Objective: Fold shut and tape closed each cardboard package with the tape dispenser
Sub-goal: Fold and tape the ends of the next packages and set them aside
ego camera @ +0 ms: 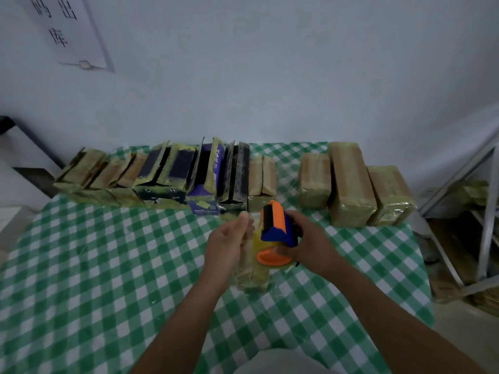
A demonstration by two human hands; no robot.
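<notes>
While the left hand [229,238] holds the cardboard package [253,276] by its side, the right hand [307,244] grasps the tape dispenser [275,230] on top of it.
The package lies in the middle of the green checked tablecloth [108,265]; behind, along the far edge, stand open boxes [167,174] at left and three taped packages [351,184] at right.

Green-checked table [108,265]: package row [162,179] along far edge, one package [252,279] centre.
</notes>
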